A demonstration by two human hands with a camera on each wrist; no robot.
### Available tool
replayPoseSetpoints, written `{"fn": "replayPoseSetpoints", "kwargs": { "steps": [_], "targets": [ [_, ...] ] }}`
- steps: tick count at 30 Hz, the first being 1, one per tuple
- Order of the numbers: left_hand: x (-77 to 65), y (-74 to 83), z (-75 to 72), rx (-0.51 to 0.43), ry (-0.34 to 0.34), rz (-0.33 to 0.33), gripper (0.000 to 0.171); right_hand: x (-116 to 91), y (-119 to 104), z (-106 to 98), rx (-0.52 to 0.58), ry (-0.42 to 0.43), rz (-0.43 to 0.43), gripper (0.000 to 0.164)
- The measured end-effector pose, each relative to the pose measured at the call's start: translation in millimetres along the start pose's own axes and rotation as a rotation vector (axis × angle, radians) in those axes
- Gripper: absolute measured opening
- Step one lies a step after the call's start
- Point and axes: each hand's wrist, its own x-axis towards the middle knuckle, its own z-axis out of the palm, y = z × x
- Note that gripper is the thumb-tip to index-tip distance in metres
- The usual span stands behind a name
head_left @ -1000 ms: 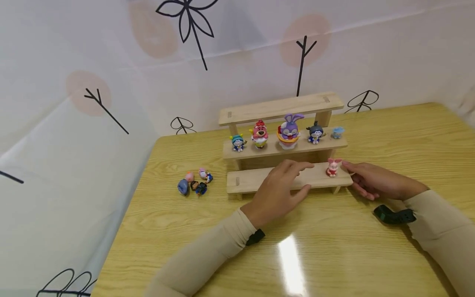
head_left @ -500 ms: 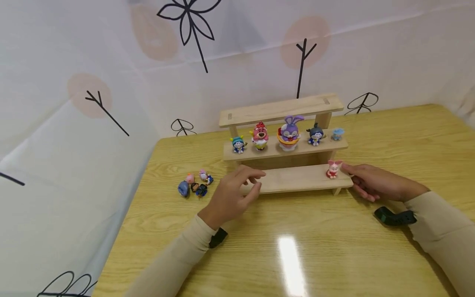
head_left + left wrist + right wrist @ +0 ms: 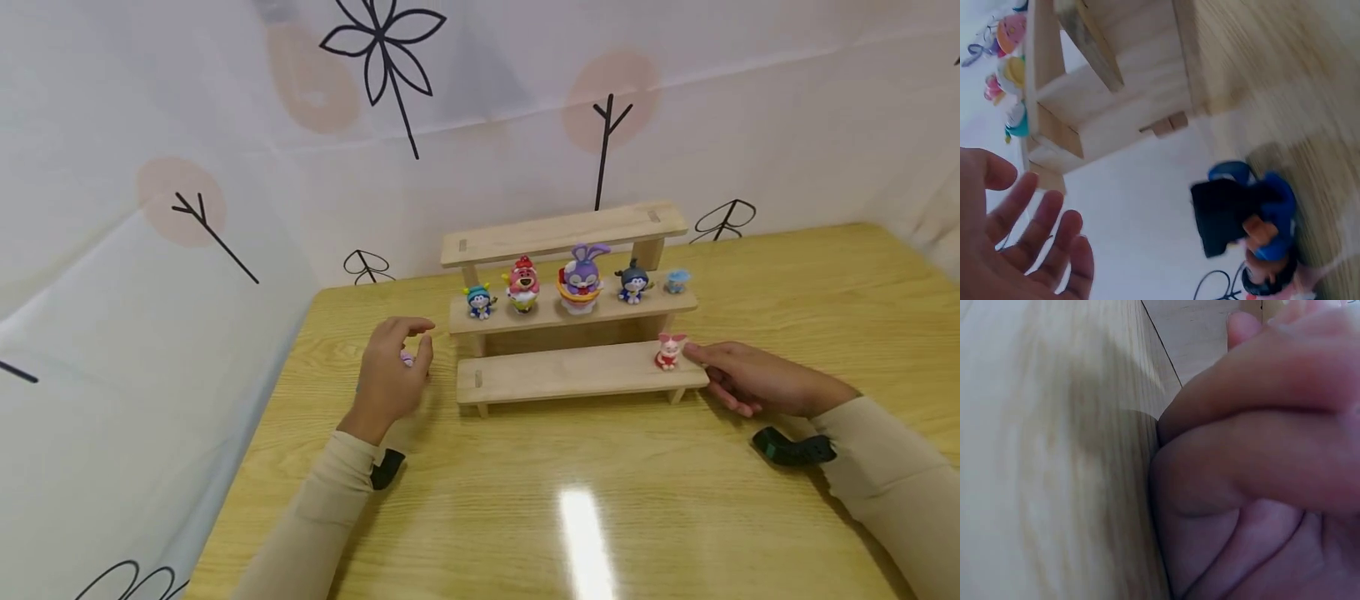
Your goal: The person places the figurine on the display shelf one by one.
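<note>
In the head view my left hand (image 3: pixel 393 371) hovers over the small figurines at the table's left, fingers spread and bent, holding nothing. A lilac-topped figurine (image 3: pixel 407 358) peeks out between its thumb and fingers; the hand hides the others. The left wrist view shows a black-haired figurine (image 3: pixel 1241 219) in blue and black beyond the fingers (image 3: pixel 1041 219). My right hand (image 3: pixel 765 379) rests on the table at the right end of the wooden tiered shelf (image 3: pixel 570 372), one fingertip right at the lowest step's edge, its other fingers loosely folded. Beside that fingertip sits a pink piglet figurine (image 3: pixel 668 352).
Several figurines stand along the middle step, among them a purple rabbit (image 3: pixel 582 279), a pink bear (image 3: pixel 522 285) and a small blue-hatted figure (image 3: pixel 677 282). The top step (image 3: pixel 562 233) rises behind them. A patterned white cloth (image 3: pixel 487 167) hangs behind the table (image 3: pixel 487 500).
My left hand has moved left from in front of the lowest step, past the shelf's left end, to over the group of figurines. My right hand stays at the shelf's right end.
</note>
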Motion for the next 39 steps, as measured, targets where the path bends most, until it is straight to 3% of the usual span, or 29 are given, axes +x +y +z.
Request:
{"fn": "replayPoseSetpoints", "kwargs": {
  "steps": [7,17,28,39],
  "targets": [
    [0.3,-19.5,-0.9,0.114,-0.139,-0.184,0.028,-1.5,0.1,2.0,0.013,0.023,0.004,0.062],
    [-3.2,-31.7,1.3,0.253,-0.37,-0.344,0.05,-1.9,0.3,2.3,0.013,0.03,0.005,0.062],
    [-4.2,-32.5,3.1,0.315,-0.433,-0.335,0.053,-2.5,-1.1,3.6,0.008,0.034,0.004,0.063],
    [-3.1,-34.2,3.6,0.286,-0.446,-0.349,0.056,-1.9,1.7,3.5,-0.005,0.05,0.01,0.063]
  ]
}}
